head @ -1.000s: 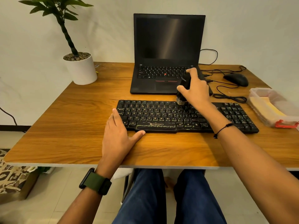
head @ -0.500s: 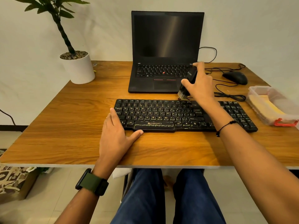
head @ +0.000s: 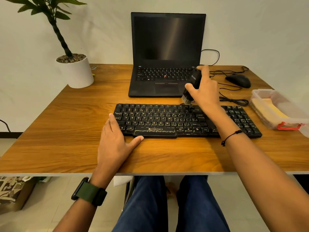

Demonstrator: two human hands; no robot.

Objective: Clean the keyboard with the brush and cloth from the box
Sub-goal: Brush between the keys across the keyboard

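Right hand [head: 204,91] grips brush [head: 192,86] above keyboard [head: 167,121].

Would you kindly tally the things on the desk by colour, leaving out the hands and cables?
Black: 4 - keyboard, laptop, mouse, brush
White: 1 - plant pot
Clear: 1 - box
Yellow: 1 - cloth
Total: 7

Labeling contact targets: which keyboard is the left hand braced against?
The separate black keyboard nearest the person; the left hand rests at its left end. The laptop keyboard behind is untouched.
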